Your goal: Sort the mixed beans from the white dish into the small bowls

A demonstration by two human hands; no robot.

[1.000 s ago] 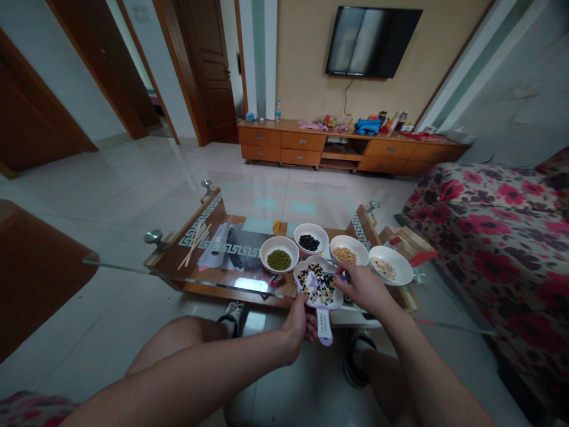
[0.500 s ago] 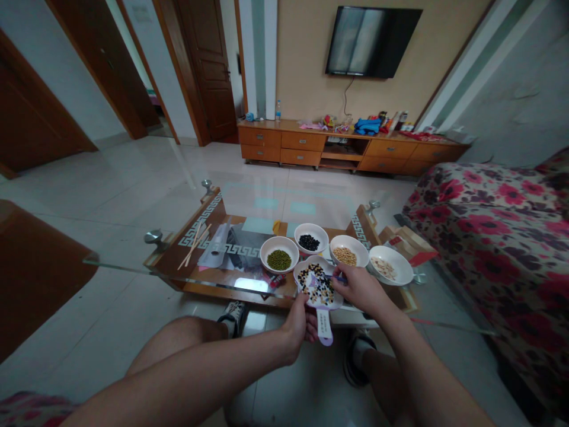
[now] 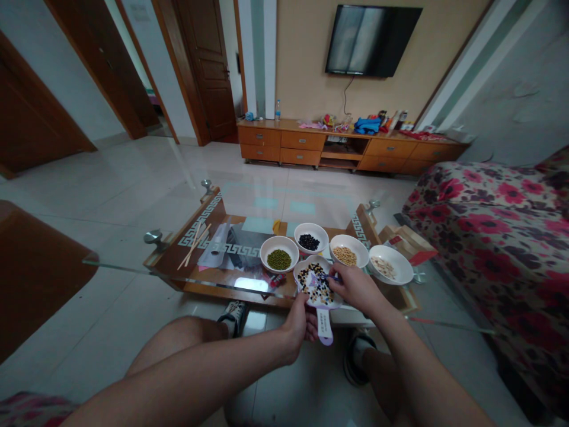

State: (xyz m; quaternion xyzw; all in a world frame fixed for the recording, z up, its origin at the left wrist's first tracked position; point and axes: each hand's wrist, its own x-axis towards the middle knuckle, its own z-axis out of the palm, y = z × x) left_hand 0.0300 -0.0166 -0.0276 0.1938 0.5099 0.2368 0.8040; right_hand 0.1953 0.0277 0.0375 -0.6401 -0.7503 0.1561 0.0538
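Note:
My left hand (image 3: 301,325) is closed on the near left edge of a white, scalloped paddle (image 3: 315,303) with a purple rim and a printed handle. Black, yellow and pale beans and grains (image 3: 310,274) lie scattered over its face. Between the pinched fingers of my right hand (image 3: 354,287) is a thin dark-blue tool (image 3: 328,276), its tip over the beans; its exact kind is too small to tell. Close behind stand white bowls: one of green mung beans (image 3: 278,258), one of black beans (image 3: 308,242), one of yellow soybeans (image 3: 344,255), one of pale flat pieces (image 3: 383,267).
The bowls stand on a glass-topped coffee table (image 3: 249,283). Wooden chopsticks (image 3: 194,246) lie at its left, and a small red packet (image 3: 278,280) near the front edge. A brown paper bag (image 3: 411,243) is at right, beside a flowered sofa (image 3: 493,231). My legs are below.
My right hand has shifted slightly left over the paddle, with the thin tool in it. The left hand and the paddle hold almost still.

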